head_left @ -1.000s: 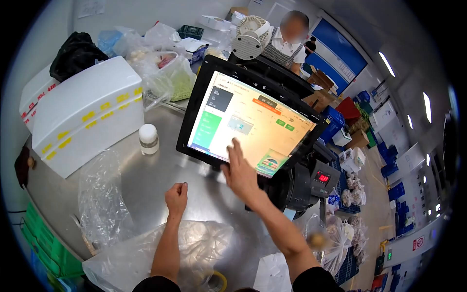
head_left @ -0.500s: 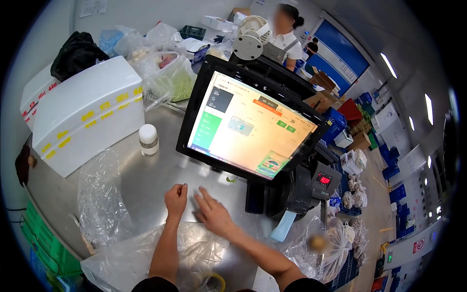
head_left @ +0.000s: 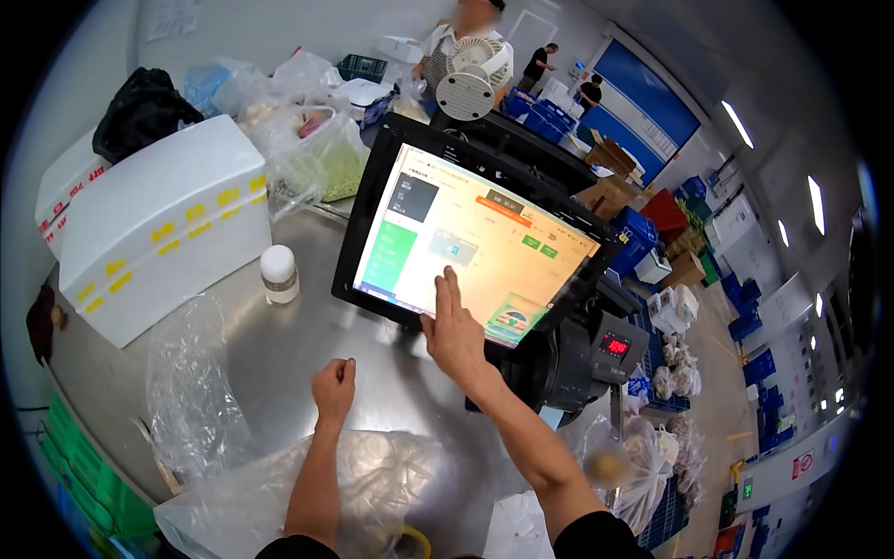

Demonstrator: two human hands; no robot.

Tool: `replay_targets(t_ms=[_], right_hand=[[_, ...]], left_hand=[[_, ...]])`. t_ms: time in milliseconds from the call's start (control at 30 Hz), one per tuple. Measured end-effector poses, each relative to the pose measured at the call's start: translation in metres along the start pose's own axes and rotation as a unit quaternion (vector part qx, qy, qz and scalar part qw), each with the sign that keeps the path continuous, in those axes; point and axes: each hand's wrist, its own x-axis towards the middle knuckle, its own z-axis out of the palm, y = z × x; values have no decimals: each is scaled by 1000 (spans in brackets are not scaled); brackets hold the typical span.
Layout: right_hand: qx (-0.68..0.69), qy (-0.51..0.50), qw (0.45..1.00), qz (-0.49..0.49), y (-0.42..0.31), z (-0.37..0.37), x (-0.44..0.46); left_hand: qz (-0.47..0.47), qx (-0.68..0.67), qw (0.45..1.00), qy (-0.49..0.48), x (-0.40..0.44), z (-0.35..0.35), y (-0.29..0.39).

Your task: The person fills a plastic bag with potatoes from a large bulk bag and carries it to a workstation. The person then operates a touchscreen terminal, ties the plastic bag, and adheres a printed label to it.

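My right hand [head_left: 456, 337] is raised in front of a touchscreen monitor [head_left: 521, 256], its index and middle fingers stretched out over the lower middle of the lit display. Whether the fingertips touch the glass I cannot tell. Curled into a loose fist, my left hand [head_left: 333, 391] hovers above the metal table [head_left: 270, 349], and nothing shows in it. A large clear plastic bag [head_left: 382, 470] lies under my forearms. Left of the monitor stands a small clear jar with a white lid [head_left: 279, 275].
A white foam box [head_left: 168, 238] with yellow tape marks stands at the left, another crumpled plastic bag [head_left: 194, 391] in front of it. Filled bags [head_left: 317, 154] sit behind. A small fan [head_left: 475, 79] tops the monitor, and a red-digit display [head_left: 615, 345] is at its right. People stand beyond.
My right hand has moved up from above the table to the monitor's screen. My left hand stays nearly where it was. The person behind the monitor has shifted left.
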Motion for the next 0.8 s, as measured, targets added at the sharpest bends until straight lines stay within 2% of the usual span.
replay_targets(t_ms=[167, 267, 367, 467, 600, 700, 800], right_hand=[[36, -18, 997, -62, -26, -6, -18], [26, -16, 998, -50, -24, -16, -10], [-14, 1, 1000, -1, -5, -13, 6], [-33, -54, 996, 60, 11, -10, 13], [36, -3, 999, -34, -15, 7, -25], [78, -86, 990, -78, -59, 28, -80], [223, -144, 955, -135, -90, 45, -127]], left_hand=[[-8, 1, 1000, 12, 1, 1, 2], [-12, 9, 1000, -5, 2, 0, 0], [-13, 8, 1000, -4, 1, 1, 0], [-8, 21, 1000, -8, 2, 2, -1], [-9, 6, 1000, -9, 1, 2, -2], [-21, -6, 1000, -14, 0, 2, -4], [-26, -19, 999, -14, 0, -3, 6]])
